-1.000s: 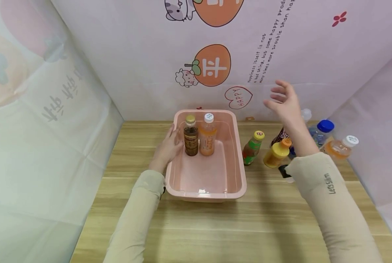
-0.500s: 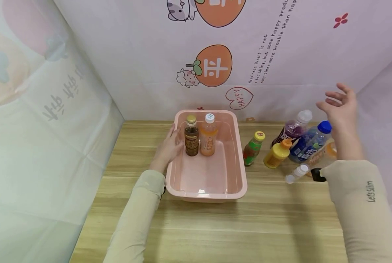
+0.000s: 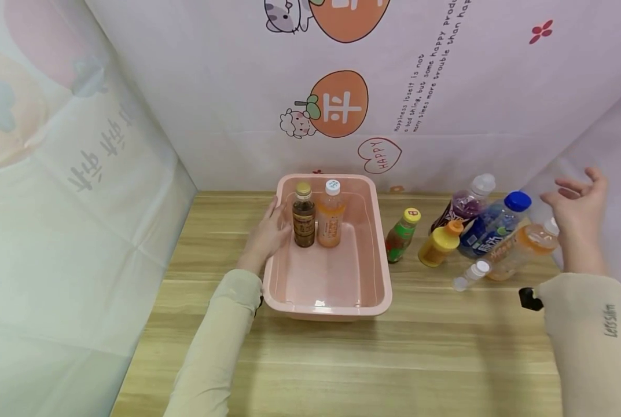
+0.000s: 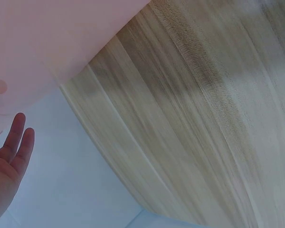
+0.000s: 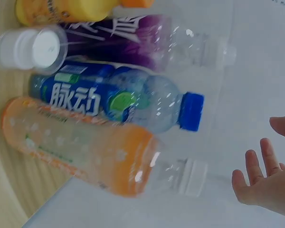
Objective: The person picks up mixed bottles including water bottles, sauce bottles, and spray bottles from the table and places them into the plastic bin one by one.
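My left hand (image 3: 266,234) rests at the left rim of a pink plastic tub (image 3: 380,255), fingers extended. Inside the tub stand a dark bottle with a gold cap (image 3: 304,223) and an orange-labelled bottle with a white cap (image 3: 329,223). My right hand (image 3: 581,214) is raised at the far right, loosely bent and holding nothing. Nearest to it is a large orange-banded bottle (image 5: 80,145) with a white cap. Beside that stands a blue-labelled drink bottle (image 5: 95,95) with a blue cap. In the left wrist view, the left hand's fingers (image 4: 23,149) look straight.
Right of the tub stand a green-labelled bottle with a yellow cap (image 3: 402,234), a yellow squeeze bottle (image 3: 439,244), a purple drink bottle (image 3: 463,205) and a small clear bottle (image 3: 470,275). Printed cloth (image 3: 237,116) walls the wooden table (image 3: 320,365) behind and at both sides.
My right hand has swung from above the middle of the bottle group to its far right side, uncovering the blue-capped and orange-banded bottles. The left hand has stayed at the tub.
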The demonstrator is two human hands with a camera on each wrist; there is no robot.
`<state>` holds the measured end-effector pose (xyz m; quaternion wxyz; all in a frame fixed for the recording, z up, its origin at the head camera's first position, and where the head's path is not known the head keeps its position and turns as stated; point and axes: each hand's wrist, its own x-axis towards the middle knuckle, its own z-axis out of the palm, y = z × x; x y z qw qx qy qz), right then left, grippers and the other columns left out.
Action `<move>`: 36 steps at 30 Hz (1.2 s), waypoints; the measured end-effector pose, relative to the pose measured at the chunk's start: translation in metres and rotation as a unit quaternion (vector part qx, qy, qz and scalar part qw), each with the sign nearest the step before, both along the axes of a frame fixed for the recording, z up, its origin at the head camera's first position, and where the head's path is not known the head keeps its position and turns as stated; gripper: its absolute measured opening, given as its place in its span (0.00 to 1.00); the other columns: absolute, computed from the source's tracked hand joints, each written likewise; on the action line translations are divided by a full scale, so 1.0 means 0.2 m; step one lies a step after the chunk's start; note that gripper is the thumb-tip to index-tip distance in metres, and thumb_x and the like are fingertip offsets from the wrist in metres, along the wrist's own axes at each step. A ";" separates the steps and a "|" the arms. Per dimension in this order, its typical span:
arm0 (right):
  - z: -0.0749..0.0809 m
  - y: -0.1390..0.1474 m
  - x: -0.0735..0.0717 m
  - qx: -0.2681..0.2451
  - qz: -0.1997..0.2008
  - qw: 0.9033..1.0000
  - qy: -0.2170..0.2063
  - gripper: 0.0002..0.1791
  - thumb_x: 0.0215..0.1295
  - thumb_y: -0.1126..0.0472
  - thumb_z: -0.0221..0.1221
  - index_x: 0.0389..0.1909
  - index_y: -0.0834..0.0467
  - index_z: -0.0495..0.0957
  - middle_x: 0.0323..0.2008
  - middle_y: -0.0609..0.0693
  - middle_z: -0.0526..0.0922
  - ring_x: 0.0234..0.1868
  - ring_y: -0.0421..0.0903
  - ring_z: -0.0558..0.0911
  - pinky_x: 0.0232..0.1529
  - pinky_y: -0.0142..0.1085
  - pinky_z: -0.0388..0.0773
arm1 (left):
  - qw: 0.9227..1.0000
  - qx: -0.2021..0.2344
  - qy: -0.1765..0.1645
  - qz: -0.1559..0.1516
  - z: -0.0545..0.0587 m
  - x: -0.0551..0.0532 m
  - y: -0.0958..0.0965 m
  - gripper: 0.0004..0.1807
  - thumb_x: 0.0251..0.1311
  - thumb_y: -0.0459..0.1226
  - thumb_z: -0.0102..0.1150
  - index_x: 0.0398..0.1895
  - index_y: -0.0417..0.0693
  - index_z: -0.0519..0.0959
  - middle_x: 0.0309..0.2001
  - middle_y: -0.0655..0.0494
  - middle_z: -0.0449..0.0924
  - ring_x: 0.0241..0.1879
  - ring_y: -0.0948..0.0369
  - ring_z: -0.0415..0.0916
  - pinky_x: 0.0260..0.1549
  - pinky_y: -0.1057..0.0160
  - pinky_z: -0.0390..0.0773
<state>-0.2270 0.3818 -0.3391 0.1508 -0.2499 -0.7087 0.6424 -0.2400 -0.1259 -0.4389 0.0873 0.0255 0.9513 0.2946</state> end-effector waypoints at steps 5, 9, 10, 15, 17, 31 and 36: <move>-0.05 0.06 0.02 0.058 -0.035 0.996 -0.065 0.46 0.62 0.70 0.53 0.73 0.37 0.42 0.39 0.24 0.69 0.53 0.26 0.64 0.31 0.10 0.66 | 1.000 0.003 0.001 0.003 0.00 0.00 0.00 0.36 0.66 0.47 0.43 0.76 0.57 0.48 0.78 0.63 0.32 0.72 0.43 0.56 0.61 0.40 0.69; -0.08 0.10 0.05 0.072 -0.047 0.992 -0.092 0.46 0.62 0.70 0.53 0.73 0.37 0.41 0.39 0.23 0.68 0.55 0.25 0.63 0.30 0.10 0.64 | 1.000 0.000 -0.002 0.003 0.00 0.00 0.00 0.36 0.67 0.48 0.43 0.76 0.58 0.48 0.78 0.63 0.32 0.71 0.42 0.56 0.60 0.40 0.70; -0.09 0.10 0.06 0.073 -0.048 0.991 -0.097 0.46 0.62 0.69 0.53 0.73 0.36 0.41 0.39 0.22 0.67 0.56 0.25 0.63 0.33 0.12 0.64 | 1.000 -0.001 -0.002 0.002 0.00 -0.01 0.00 0.35 0.67 0.48 0.43 0.76 0.58 0.48 0.78 0.62 0.32 0.71 0.42 0.56 0.61 0.40 0.70; -0.14 0.12 0.09 0.058 -0.045 0.992 -0.103 0.47 0.63 0.67 0.54 0.73 0.36 0.39 0.42 0.22 0.64 0.58 0.26 0.62 0.45 0.17 0.67 | 1.000 0.000 -0.001 0.002 -0.01 -0.01 -0.01 0.36 0.67 0.48 0.42 0.76 0.57 0.48 0.78 0.62 0.32 0.72 0.43 0.55 0.62 0.41 0.68; -0.15 0.13 0.09 0.046 -0.046 0.993 -0.101 0.48 0.63 0.68 0.55 0.73 0.36 0.38 0.42 0.22 0.63 0.60 0.27 0.61 0.43 0.16 0.68 | 1.000 0.000 -0.002 0.002 -0.01 -0.01 -0.01 0.36 0.67 0.48 0.42 0.76 0.58 0.47 0.78 0.62 0.32 0.72 0.43 0.55 0.62 0.40 0.69; -0.26 0.17 0.12 -0.022 -0.024 0.997 -0.070 0.54 0.57 0.75 0.57 0.74 0.38 0.39 0.43 0.26 0.62 0.52 0.26 0.65 0.26 0.11 0.70 | 1.000 -0.001 0.002 -0.002 -0.01 -0.01 0.00 0.35 0.67 0.47 0.43 0.76 0.56 0.48 0.79 0.61 0.33 0.72 0.43 0.55 0.60 0.41 0.71; -0.28 0.18 0.12 -0.052 -0.008 0.997 -0.051 0.55 0.55 0.78 0.56 0.74 0.40 0.38 0.43 0.28 0.64 0.42 0.25 0.66 0.26 0.13 0.72 | 1.000 0.001 0.001 -0.002 -0.01 -0.01 0.00 0.35 0.67 0.47 0.42 0.76 0.56 0.48 0.79 0.60 0.33 0.72 0.43 0.55 0.61 0.41 0.70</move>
